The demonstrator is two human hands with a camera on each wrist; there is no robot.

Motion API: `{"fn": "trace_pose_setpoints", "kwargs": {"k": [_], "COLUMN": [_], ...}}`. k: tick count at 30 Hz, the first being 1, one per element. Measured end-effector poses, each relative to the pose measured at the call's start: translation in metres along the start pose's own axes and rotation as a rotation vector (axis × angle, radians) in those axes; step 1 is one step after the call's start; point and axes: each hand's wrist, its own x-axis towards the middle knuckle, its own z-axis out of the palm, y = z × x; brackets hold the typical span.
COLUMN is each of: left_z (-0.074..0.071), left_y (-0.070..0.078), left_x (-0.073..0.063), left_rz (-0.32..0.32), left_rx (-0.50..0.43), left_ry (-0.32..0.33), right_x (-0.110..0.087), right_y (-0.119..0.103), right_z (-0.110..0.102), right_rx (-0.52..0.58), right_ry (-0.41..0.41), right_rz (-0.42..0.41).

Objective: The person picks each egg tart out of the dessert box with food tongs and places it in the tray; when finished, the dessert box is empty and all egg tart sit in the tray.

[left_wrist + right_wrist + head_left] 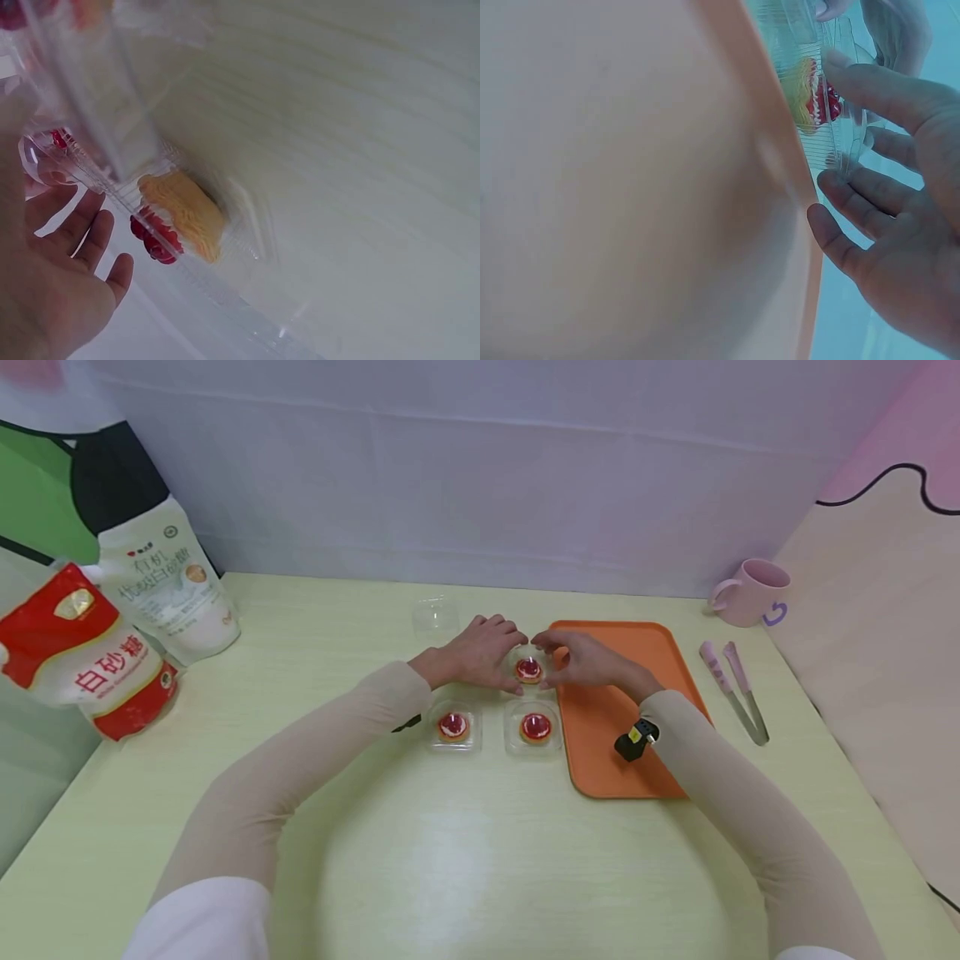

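Note:
In the head view, a clear plastic box with a red-topped tart inside sits between both hands. My left hand holds its left side, thumb near the front corner and fingers at the back. From the right, my right hand holds the opposite side; the right wrist view shows thumb and fingertips at the box edge beside the tart. Two more clear boxes with red-topped tarts, the left one and the right one, stand nearer the body.
An orange tray lies right of the boxes, under the right forearm. Beyond it are pink-handled tongs and a pink mug. A clear plastic piece lies behind the left hand. Red-and-white and white bags stand far left.

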Motion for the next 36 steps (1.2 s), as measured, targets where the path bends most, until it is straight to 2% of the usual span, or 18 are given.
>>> {"fn": "trace_pose_setpoints", "kwargs": {"k": [12, 20, 28, 36], "left_z": [-0.003, -0.002, -0.001, -0.002], "left_y": [0.002, 0.004, 0.004, 0.004], "left_x": [0.000, 0.003, 0.002, 0.002], "left_rz": [-0.009, -0.036, -0.045, -0.040], "left_rx": [-0.044, -0.067, -0.069, -0.074], "left_ry": [0.006, -0.027, -0.040, -0.062], "right_x": [-0.005, -0.014, -0.026, -0.033], "right_y": [0.001, 0.006, 0.012, 0.017], "right_z": [-0.008, -0.017, -0.022, -0.030], "right_rx": [0.005, 0.010, 0.033, 0.024], "right_ry": [0.015, 0.026, 0.036, 0.062], "right_rz": [0.018, 0.026, 0.094, 0.091]}}
